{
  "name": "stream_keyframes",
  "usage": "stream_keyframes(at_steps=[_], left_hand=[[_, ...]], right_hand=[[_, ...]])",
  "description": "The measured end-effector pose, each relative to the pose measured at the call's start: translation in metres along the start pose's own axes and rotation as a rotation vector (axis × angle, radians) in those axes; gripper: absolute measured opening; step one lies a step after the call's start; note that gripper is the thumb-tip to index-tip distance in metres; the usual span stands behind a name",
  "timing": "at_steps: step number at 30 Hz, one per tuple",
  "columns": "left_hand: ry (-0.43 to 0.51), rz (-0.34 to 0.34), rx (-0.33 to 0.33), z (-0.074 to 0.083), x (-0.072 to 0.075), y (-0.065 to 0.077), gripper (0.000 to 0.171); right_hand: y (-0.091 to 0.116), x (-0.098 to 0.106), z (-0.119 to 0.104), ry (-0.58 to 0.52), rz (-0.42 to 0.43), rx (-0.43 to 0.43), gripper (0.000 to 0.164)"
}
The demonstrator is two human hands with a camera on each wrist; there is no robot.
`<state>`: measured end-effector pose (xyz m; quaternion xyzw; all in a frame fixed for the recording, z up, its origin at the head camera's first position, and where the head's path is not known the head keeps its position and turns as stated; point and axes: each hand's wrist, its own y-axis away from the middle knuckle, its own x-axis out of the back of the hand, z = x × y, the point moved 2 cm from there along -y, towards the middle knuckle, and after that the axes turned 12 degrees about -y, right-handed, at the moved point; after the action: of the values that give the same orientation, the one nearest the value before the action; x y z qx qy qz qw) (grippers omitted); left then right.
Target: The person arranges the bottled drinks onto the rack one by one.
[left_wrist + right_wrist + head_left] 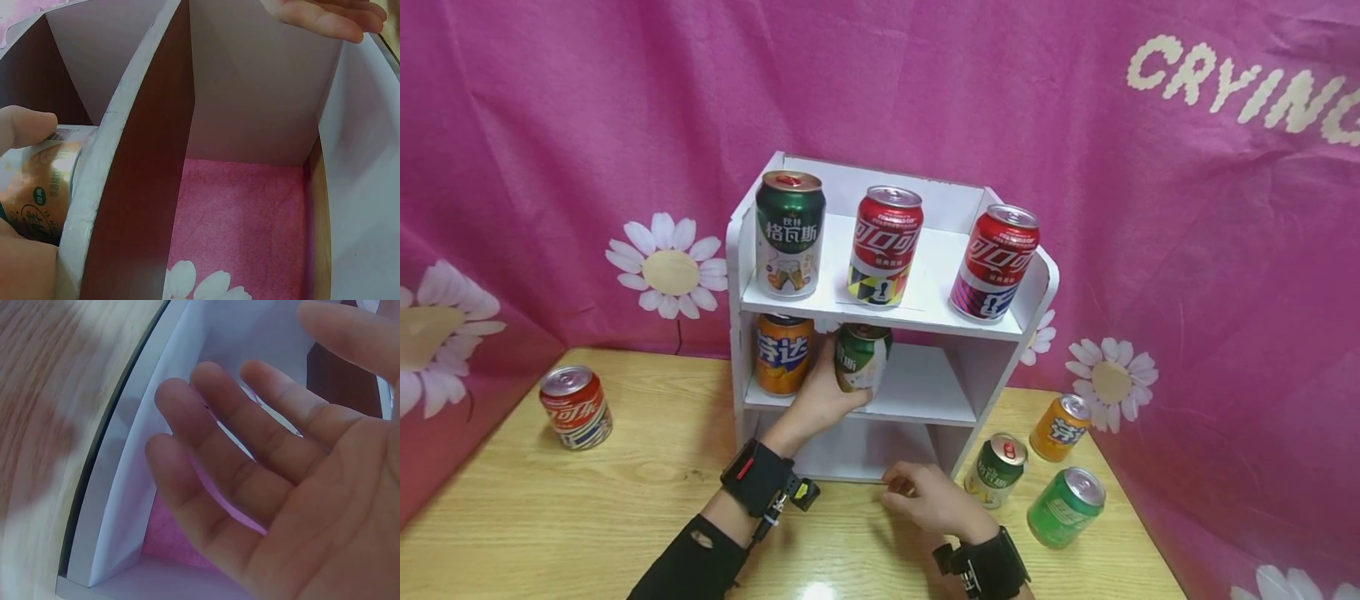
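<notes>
My left hand (825,394) grips a green and white kvass can (862,358) at the middle shelf of a white rack (925,375). Thumb and fingers wrap its sides; in the left wrist view the lower part of the can (47,181) shows between them. Just left of it on that shelf stands an orange Fanta can (783,354). My right hand (936,498) hovers low before the bottom shelf, its fingers loosely bent with nothing in them. In the right wrist view the palm of the right hand (300,481) faces the camera.
On the top shelf stand a tall green kvass can (790,237) and two red Coca-Cola cans (886,246). Right of the rack are a kvass can (996,472), an orange can (1060,428) and a green can (1066,508). A red can (576,408) stands at left.
</notes>
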<state>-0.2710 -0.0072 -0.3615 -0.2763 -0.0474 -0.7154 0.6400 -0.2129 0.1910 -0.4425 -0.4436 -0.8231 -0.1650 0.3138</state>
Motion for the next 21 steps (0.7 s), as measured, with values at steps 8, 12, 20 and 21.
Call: stream_keyframes(at_steps=[8,12,20,21], left_hand=[[-0.016,0.009,0.02,-0.0003,-0.0018,0.001,0.091],[-0.013,0.01,0.036,-0.0011,-0.0021,0.0003,0.092],[0.023,-0.019,-0.009,-0.0008,0.0015,-0.0006,0.096],[0.016,-0.026,-0.009,-0.0003,0.0015,-0.0003,0.097]], right_hand=[[0.0006,0.0023,0.0006,-0.016,-0.007,-0.019,0.024],[0.0003,0.0022,0.0005,-0.01,-0.002,-0.015,0.023],[0.0,0.0025,0.0001,-0.007,0.007,-0.022,0.022],[0.0001,0.0024,0.0002,-0.006,0.006,-0.024,0.022]])
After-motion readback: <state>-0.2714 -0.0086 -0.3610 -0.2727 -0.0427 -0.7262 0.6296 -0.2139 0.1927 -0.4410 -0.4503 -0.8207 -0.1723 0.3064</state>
